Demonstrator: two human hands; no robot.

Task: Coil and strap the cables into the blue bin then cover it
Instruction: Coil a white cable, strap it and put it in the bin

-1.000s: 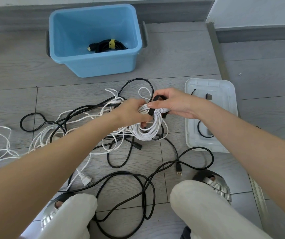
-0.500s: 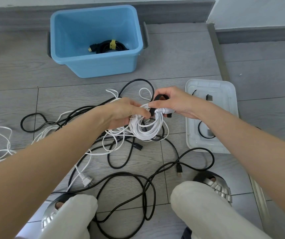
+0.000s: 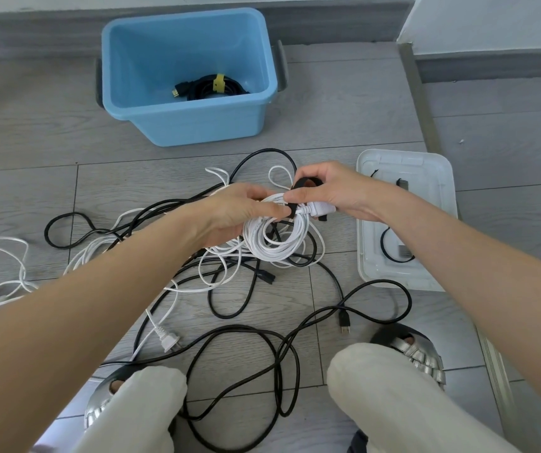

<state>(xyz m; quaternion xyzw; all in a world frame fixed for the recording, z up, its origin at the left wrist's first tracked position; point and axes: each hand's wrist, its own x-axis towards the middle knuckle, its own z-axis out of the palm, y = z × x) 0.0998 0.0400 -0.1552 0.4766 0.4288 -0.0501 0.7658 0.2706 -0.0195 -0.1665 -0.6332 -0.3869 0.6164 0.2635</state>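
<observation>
Head view: left hand (image 3: 229, 214) gripping white cable coil (image 3: 275, 240), fingers curled round its top, holding it above the floor tangle. Right hand (image 3: 331, 191) pinching black strap (image 3: 305, 184) looped over the coil's top, just beside the left fingertips. Blue bin (image 3: 187, 119) sitting uncovered farther ahead, well apart, black strapped coil (image 3: 210, 88) lying inside. White lid (image 3: 426, 165) lying right of hands. Loose black cables (image 3: 246, 335) sprawling between knees, crowding near floor.

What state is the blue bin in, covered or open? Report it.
Open: the blue bin shows a strapped black cable inside; the white lid lies on the floor.
</observation>
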